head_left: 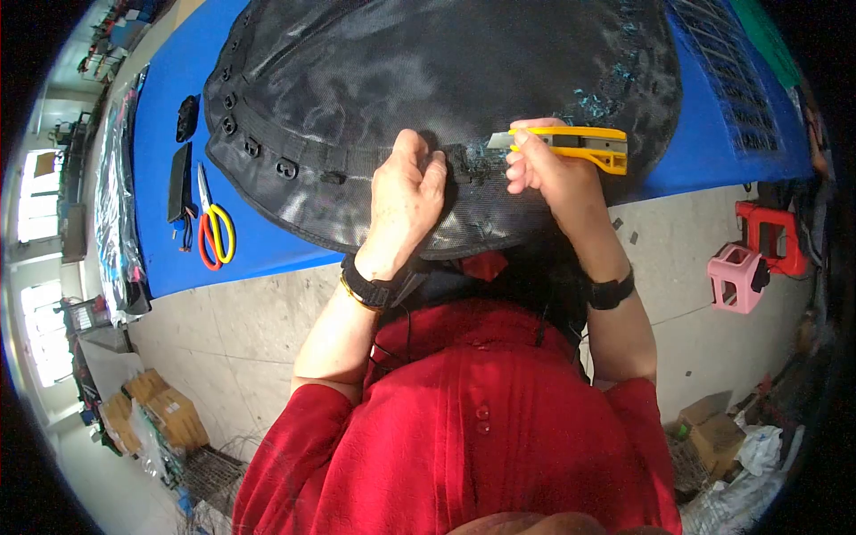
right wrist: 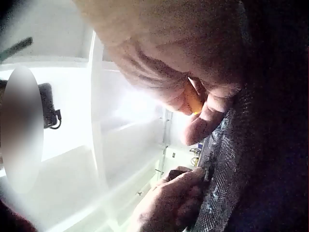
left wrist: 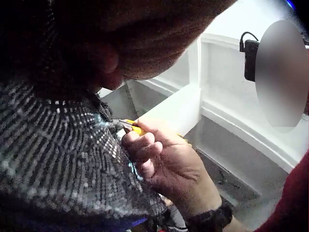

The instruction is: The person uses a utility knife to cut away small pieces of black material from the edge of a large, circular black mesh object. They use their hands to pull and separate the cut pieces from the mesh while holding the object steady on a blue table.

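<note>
A large piece of black mesh fabric (head_left: 446, 71) covers much of the blue table (head_left: 165, 245), with buckles (head_left: 286, 168) along its left side and a strap (head_left: 333, 159) near its front edge. My left hand (head_left: 408, 192) grips the fabric at that strap, fingers curled; its fingertips are hidden in the head view. Just to the right, my right hand (head_left: 557, 174) holds a yellow box cutter (head_left: 580, 140). The cutter's exposed blade (head_left: 501, 140) points left, close over frayed threads (head_left: 481, 160) at the strap's end. In the left wrist view, the right hand (left wrist: 164, 154) is near the fabric's edge.
Left of the fabric lie scissors (head_left: 214, 232) with red and yellow handles, a dark pouch (head_left: 180, 183) and a small black item (head_left: 186, 119). Blue-green thread scraps (head_left: 593, 105) dot the fabric. Black strips (head_left: 736, 80) lie at the table's right. Pink (head_left: 736, 278) and red stools (head_left: 785, 241) stand on the floor.
</note>
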